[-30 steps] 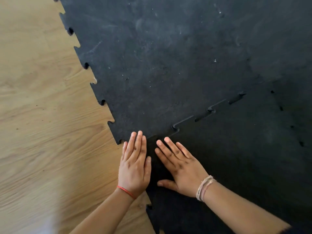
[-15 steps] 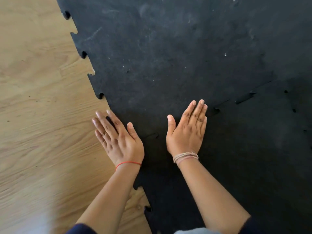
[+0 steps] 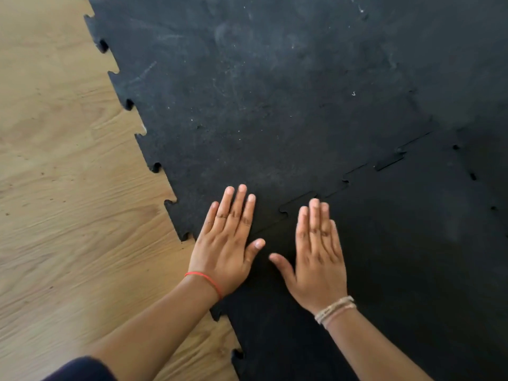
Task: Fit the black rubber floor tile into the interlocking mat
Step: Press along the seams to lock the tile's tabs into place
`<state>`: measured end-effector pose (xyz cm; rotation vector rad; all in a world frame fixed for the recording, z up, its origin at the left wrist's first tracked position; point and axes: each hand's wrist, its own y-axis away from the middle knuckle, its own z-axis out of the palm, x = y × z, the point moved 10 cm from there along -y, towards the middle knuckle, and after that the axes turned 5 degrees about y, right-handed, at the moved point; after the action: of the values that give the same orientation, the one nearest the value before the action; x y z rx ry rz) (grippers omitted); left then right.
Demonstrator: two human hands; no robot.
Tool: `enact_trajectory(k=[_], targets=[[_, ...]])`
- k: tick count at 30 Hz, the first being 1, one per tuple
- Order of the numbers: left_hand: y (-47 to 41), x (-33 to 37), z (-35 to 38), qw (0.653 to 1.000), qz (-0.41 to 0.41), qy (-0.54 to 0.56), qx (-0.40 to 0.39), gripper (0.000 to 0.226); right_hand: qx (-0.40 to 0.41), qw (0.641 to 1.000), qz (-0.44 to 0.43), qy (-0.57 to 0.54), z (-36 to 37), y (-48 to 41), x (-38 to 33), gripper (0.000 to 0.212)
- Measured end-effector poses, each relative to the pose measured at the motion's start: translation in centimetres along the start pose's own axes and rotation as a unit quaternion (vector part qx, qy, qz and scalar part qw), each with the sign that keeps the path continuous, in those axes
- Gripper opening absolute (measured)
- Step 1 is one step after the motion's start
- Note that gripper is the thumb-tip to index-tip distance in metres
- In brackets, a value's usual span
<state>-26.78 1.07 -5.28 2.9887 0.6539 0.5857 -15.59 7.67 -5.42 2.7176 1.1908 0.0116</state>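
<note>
A black rubber floor tile (image 3: 398,270) lies at the lower right, its toothed upper edge meeting the big interlocking mat (image 3: 261,92) above it. The jagged seam (image 3: 357,174) runs up to the right, with a few tabs still standing a little proud. My left hand (image 3: 228,243) lies flat with fingers apart across the seam's lower left end, near the mat's corner. My right hand (image 3: 319,259) rests flat on the tile just right of it, fingertips close to a raised tab (image 3: 297,202). Neither hand holds anything.
Light wood-grain floor (image 3: 68,215) fills the left side. The mat's puzzle-toothed left edge (image 3: 154,166) runs diagonally down toward my wrists. A dark sleeve or knee (image 3: 79,369) shows at the bottom left.
Both hands have shifted along the seam: the left hand came off the wooden floor onto the mat corner, and the right hand moved down and now lies beside it.
</note>
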Motion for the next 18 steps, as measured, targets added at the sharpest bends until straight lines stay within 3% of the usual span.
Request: enact_trajectory(k=[8,9,11,13,14,18], targets=[[-0.2,0.4,0.1,0.999,-0.007,-0.022,-0.037,0.068,-0.071,0.997,-0.027,-0.018,0.2,-0.5,-0.3,0.085],[-0.2,1.1,0.2,0.998,0.019,-0.027,-0.054,0.068,-0.079,0.995,-0.05,-0.025,0.4,-0.6,-0.1,0.087],[0.1,3.9,1.1,0.982,0.152,-0.063,-0.088,0.066,-0.1,0.989,-0.098,-0.043,0.7,-0.7,1.2,0.089],[0.7,7.2,2.2,0.946,0.284,-0.098,-0.123,0.064,-0.118,0.988,-0.097,-0.02,0.3,-0.5,4.3,0.1],[0.3,8.1,2.2,0.94,0.299,-0.105,-0.124,0.064,-0.128,0.988,-0.081,0.006,0.2,-0.3,6.1,0.108],[-2.0,8.3,2.5,0.97,0.198,-0.083,-0.112,0.067,-0.186,0.98,-0.055,0.051,0.8,-0.1,9.5,0.123]])
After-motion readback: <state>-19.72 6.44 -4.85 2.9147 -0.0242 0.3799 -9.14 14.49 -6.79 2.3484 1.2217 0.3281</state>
